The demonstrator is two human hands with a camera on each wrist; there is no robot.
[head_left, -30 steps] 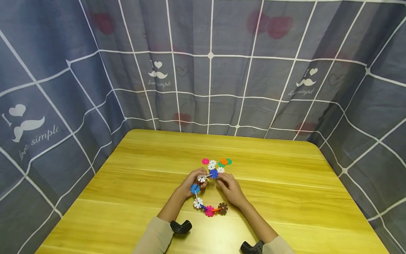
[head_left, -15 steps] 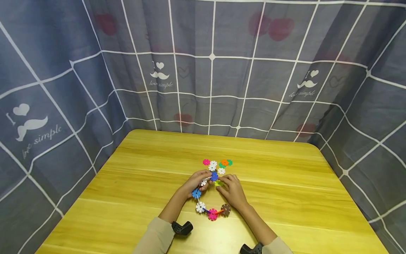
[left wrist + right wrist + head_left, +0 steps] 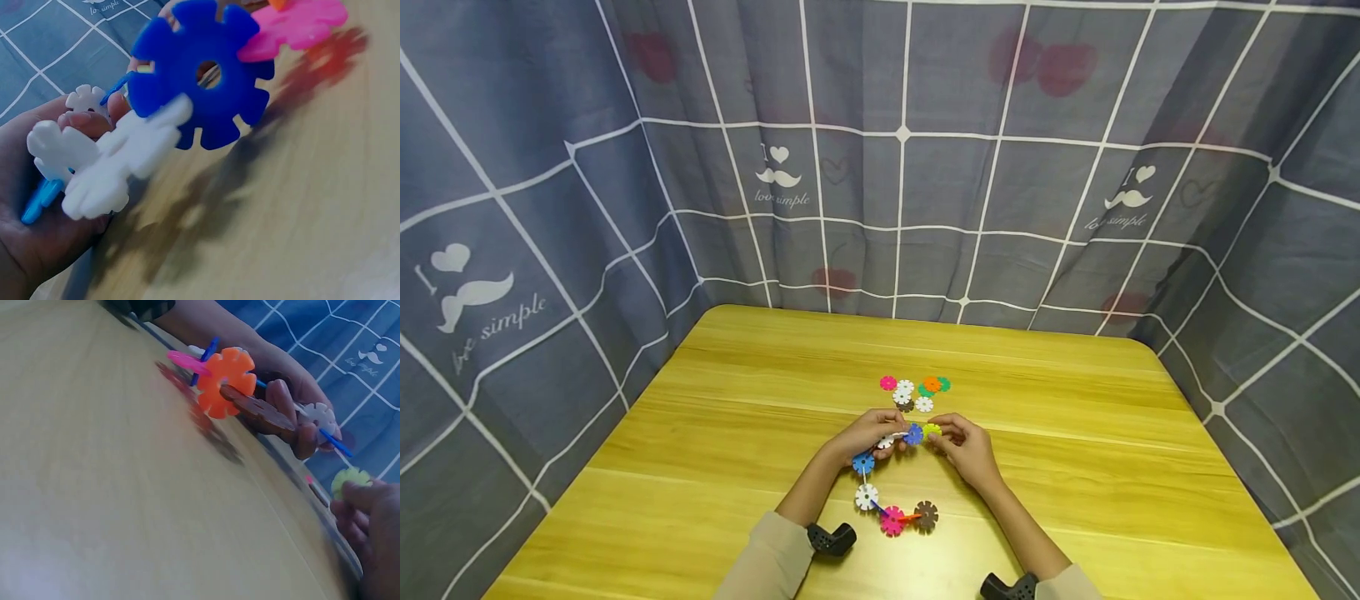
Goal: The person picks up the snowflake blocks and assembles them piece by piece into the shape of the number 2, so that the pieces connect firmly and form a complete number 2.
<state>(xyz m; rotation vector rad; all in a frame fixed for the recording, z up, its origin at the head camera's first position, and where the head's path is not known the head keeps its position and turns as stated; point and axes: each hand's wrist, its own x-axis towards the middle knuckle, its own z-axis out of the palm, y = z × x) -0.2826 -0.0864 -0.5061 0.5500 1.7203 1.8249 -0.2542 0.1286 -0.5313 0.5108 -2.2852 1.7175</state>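
Observation:
My left hand (image 3: 867, 433) grips a curved chain of interlocking snowflake discs near its upper end. A blue disc (image 3: 913, 434) sticks out past the fingertips at that end. From the hand the chain hangs through a light blue disc (image 3: 862, 463), a white disc (image 3: 867, 497) and a pink disc (image 3: 892, 521) to a brown disc (image 3: 927, 517); an orange disc (image 3: 217, 395) links the last two. Between thumb and fingers, my right hand (image 3: 967, 452) pinches a yellow snowflake disc (image 3: 932, 430), edge close beside the blue one. In the left wrist view a dark blue disc (image 3: 225, 119) looms nearest.
Just beyond the hands, loose discs lie in a small cluster on the wooden table (image 3: 760, 375): a pink one (image 3: 888, 382), an orange one (image 3: 932, 384) over green, several white ones and a brown one (image 3: 905, 407). A grey-blue checked curtain (image 3: 940, 192) surrounds the table.
My right hand has shifted right with the yellow disc, which was mostly hidden earlier and now shows plainly. The chain's blue end has come slightly nearer me, uncovering the loose brown disc.

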